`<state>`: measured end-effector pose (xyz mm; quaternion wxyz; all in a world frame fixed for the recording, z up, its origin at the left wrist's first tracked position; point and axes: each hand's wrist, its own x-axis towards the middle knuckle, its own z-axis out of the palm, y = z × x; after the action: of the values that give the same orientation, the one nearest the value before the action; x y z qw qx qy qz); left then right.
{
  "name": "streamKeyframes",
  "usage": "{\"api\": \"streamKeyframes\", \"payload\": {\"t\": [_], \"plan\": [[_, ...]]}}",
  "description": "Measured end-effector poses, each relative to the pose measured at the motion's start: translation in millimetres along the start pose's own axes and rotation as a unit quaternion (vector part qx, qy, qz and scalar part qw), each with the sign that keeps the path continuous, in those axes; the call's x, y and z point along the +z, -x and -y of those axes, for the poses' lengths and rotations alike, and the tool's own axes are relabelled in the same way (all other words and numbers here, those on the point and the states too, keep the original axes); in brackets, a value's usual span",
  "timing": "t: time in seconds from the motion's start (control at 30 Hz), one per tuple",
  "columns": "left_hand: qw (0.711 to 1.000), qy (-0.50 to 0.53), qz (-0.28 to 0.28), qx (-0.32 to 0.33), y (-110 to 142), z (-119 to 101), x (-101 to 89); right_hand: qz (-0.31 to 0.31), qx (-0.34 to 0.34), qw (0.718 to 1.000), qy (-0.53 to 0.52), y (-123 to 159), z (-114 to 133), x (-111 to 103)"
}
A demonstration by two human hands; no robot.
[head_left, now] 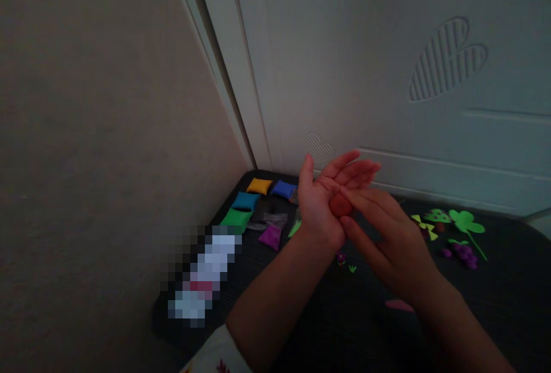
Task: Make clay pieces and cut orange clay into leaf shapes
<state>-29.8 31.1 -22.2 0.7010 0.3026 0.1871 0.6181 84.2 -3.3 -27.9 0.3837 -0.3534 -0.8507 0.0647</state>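
Observation:
My left hand [319,209] is raised above the dark table, palm up, fingers stretched out and thumb apart. A reddish-brown lump of modelling clay [341,205], rounded and flattish, lies against the heel of its palm. Coming from the right, my right hand [391,235] has its thumb and index finger at the two sides of the lump, pinching it. Below the hands, a tiny purple flower-like clay piece [341,257] and a small green clay sprig [352,268] lie on the table. Partly behind my right wrist is a flat pink piece [399,304].
Clay packets in yellow [259,186], blue [284,189], teal [245,200], green [236,221] and purple [271,236] lie at the table's back left. At right are a green clover shape [466,221], a purple grape-like cluster [465,254] and a yellow bow-like piece [425,227]. A white panel [379,63] stands behind.

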Motion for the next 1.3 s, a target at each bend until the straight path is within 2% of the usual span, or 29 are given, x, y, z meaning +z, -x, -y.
{"api": "streamKeyframes", "payload": {"t": [0.13,0.27,0.4,0.5,0.57,0.87,1.17,1.3], "plan": [[0.999,0.018,0.006,-0.027,0,-2,2.8,0.007,0.007,1.0,-0.024,0,0,-5],[0.997,0.019,0.021,-0.067,0,-4,6.8,-0.022,0.063,0.997,-0.034,1,-3,-11],[0.991,-0.12,0.022,-0.057,1,-7,6.3,-0.081,0.09,0.993,0.015,2,-10,-18],[0.967,-0.249,0.049,-0.029,4,-12,4.5,-0.107,0.077,0.989,0.063,2,-17,-23],[0.955,-0.285,0.073,-0.03,7,-14,3.8,-0.11,0.064,0.989,0.073,2,-21,-26],[0.944,-0.307,0.097,-0.066,2,-11,-2.8,-0.025,0.056,0.998,0.029,1,-31,-35],[0.935,-0.318,0.123,-0.099,-3,-12,-9.5,0.021,0.054,0.998,0.016,0,-32,-37],[0.934,-0.314,0.134,-0.107,-4,-12,-10.7,0.016,0.053,0.998,0.014,0,-32,-35]]}}
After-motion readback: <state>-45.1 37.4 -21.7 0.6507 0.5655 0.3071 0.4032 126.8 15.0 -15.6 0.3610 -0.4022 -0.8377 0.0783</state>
